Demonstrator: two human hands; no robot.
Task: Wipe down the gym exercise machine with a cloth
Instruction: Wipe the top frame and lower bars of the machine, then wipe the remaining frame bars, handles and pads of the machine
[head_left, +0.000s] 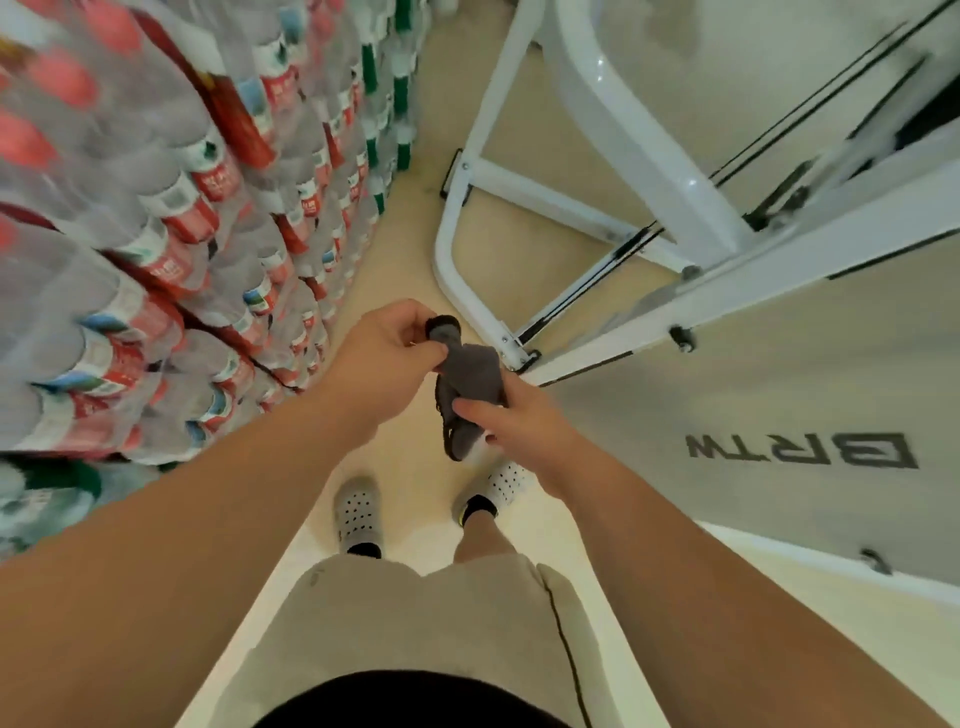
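Pinches top of grey cloth (470, 371) in curled left grip (387, 353); clasps lower end in right grip (519, 426), above floor. Holds it apart from white machine frame (618, 109) nearby. Judged: wiping not yet begun; whole machine outstanding.

A grey cloth (472, 371) looks soft and matt, like fleecy fabric. The exercise machine's white frame (623, 119) is glossy painted metal tubing. Stacked water bottles (156, 208) are clear, shiny plastic; the clogs (356, 506) are matt perforated plastic.
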